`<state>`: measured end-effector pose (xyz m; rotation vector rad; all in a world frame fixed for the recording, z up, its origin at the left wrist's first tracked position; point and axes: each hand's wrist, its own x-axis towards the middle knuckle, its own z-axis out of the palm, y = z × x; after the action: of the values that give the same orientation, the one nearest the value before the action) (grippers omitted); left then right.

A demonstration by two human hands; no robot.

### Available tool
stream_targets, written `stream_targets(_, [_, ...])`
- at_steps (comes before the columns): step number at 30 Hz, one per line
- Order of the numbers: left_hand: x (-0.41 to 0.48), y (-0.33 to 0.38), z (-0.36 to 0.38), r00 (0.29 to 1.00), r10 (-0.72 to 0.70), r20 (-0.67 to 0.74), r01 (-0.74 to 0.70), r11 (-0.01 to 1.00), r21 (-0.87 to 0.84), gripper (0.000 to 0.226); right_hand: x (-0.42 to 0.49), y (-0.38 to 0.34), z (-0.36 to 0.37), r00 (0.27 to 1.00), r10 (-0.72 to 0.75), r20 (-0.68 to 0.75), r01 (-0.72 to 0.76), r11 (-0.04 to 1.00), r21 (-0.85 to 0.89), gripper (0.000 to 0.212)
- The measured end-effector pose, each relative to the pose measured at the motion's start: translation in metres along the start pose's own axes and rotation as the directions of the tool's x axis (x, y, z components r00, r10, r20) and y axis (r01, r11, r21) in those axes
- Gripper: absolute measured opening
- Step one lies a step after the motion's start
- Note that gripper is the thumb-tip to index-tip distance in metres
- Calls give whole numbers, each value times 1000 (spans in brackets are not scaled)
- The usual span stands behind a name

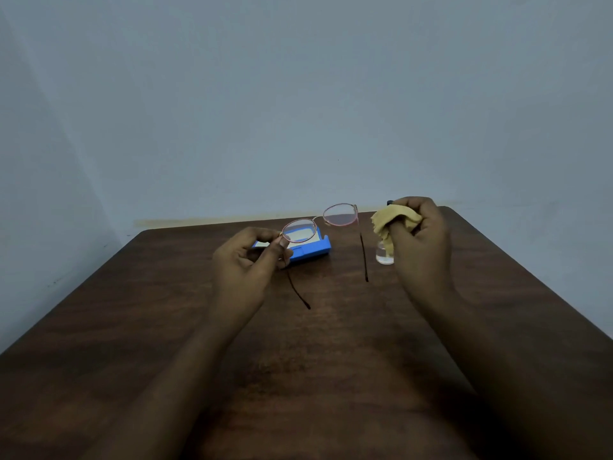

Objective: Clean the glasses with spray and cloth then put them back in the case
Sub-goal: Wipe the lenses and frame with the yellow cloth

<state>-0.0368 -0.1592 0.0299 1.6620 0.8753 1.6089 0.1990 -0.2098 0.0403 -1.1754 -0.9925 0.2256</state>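
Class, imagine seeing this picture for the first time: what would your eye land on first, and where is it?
First, the thin-rimmed glasses, held up mid-frame over the dark wooden table by the left hand pinching one lens rim. To their right, the right hand clutches a crumpled yellow cloth. Behind them a bright blue case lies on the table.

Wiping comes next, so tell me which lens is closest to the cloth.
The raised right-side lens, beside the yellow cloth in the right hand; the left hand pinches the frame by the other lens.
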Motion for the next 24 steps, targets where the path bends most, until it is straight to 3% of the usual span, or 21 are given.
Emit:
stream_targets(3, [2, 0, 0, 995, -92, 24, 94, 993, -72, 7, 3, 4, 0, 999, 6, 32, -7, 999, 35, 16])
stream_targets(6, [4, -1, 0, 981, -181, 72, 187, 978, -88, 4, 5, 4, 4, 989, 52, 138, -78, 978, 196, 13])
stream_targets(10, [5, -3, 1, 964, -250, 84, 259, 960, -109, 3, 4, 2, 9, 952, 146, 268, -244, 891, 382, 19])
stream_targets(13, [6, -2, 0, 948, -307, 79, 316, 936, -154, 2, 3, -2, 10, 910, 191, 367, -371, 768, 521, 19])
stream_targets(20, [9, -3, -4, 922, -381, 62, 386, 901, -197, 6, 2, 0, 9, 831, 185, 524, -514, 615, 598, 22])
stream_targets(22, [9, -4, -5, 922, -382, 58, 386, 906, -176, 7, 2, 1, 9, 836, 205, 509, -508, 638, 578, 28])
stream_targets(24, [9, -5, -5, 922, -382, 59, 386, 911, -143, 8, 2, 2, 10, 853, 207, 478, -474, 689, 548, 19])
